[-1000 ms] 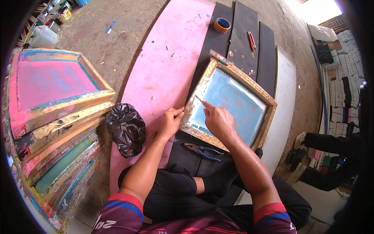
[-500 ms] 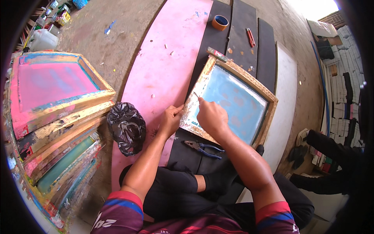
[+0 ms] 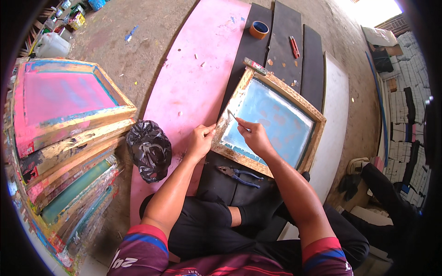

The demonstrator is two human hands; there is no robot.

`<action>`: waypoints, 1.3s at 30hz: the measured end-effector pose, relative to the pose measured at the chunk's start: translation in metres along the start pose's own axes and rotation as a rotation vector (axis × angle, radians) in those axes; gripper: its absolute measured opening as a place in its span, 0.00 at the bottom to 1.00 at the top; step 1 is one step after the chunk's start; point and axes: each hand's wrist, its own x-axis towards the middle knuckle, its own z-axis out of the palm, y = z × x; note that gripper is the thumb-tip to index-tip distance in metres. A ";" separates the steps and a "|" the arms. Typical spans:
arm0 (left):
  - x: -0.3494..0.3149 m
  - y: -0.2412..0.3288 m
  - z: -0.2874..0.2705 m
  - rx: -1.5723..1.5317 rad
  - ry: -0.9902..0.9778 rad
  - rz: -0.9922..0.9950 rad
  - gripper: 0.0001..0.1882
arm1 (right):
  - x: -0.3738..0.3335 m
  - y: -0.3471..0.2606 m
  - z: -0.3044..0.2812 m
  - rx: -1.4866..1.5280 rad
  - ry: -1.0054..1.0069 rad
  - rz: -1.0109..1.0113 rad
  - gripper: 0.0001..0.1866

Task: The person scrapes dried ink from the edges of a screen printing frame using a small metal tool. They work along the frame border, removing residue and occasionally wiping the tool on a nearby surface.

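A wood-rimmed printing screen (image 3: 294,94) with blue mesh lies tilted in front of me on dark boards. My left hand (image 3: 201,141) is closed on its left edge, thumb and fingers pinching the wood. Above the left rail, my right hand (image 3: 256,139) pinches a thin dark pointed tool (image 3: 233,116); its tip meets the whitish, flaking layer on the wood, and its exact kind cannot be made out. Pliers with blue handles (image 3: 241,175) lie just below the screen's near edge. A small paint-stained block (image 3: 255,66) sits at the screen's far left corner.
Stacked screens (image 3: 69,133) stand at the left, beside a crumpled black plastic bag (image 3: 149,149). Beyond my screen are an orange tape roll (image 3: 259,30) and a red cutter knife (image 3: 294,47). A pink board (image 3: 193,83) runs along the left. Another person's legs (image 3: 384,193) show at right.
My right hand has turned and drawn back slightly to the right, so the tool and more of the left rail show. The left hand stays on the edge. The person's legs at right have shifted.
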 end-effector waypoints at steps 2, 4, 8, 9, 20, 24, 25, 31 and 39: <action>-0.001 -0.001 -0.002 -0.014 -0.001 0.000 0.15 | 0.000 -0.006 0.000 0.012 -0.008 -0.032 0.22; -0.003 -0.003 -0.004 -0.038 0.012 -0.011 0.16 | -0.004 -0.033 -0.008 -0.250 -0.099 0.062 0.22; -0.003 -0.002 -0.003 -0.048 0.005 -0.005 0.16 | -0.004 -0.026 -0.004 -0.081 -0.061 0.156 0.21; -0.002 -0.002 -0.003 -0.057 0.004 -0.007 0.16 | -0.003 -0.021 -0.006 0.063 -0.120 0.311 0.20; -0.004 0.007 -0.009 -0.065 -0.044 -0.049 0.17 | 0.007 -0.026 -0.018 0.481 -0.225 0.511 0.23; -0.004 0.010 -0.011 -0.047 -0.036 -0.056 0.16 | 0.018 -0.053 -0.035 0.776 -0.286 0.765 0.24; -0.003 0.013 -0.009 -0.042 -0.041 -0.052 0.16 | 0.018 -0.042 -0.037 0.604 -0.301 0.671 0.21; -0.004 0.012 -0.010 -0.044 -0.026 -0.060 0.16 | -0.013 -0.063 -0.019 -0.311 -0.028 0.145 0.19; -0.002 0.009 -0.007 -0.061 -0.029 -0.051 0.16 | -0.020 -0.057 -0.015 -0.390 -0.004 0.087 0.20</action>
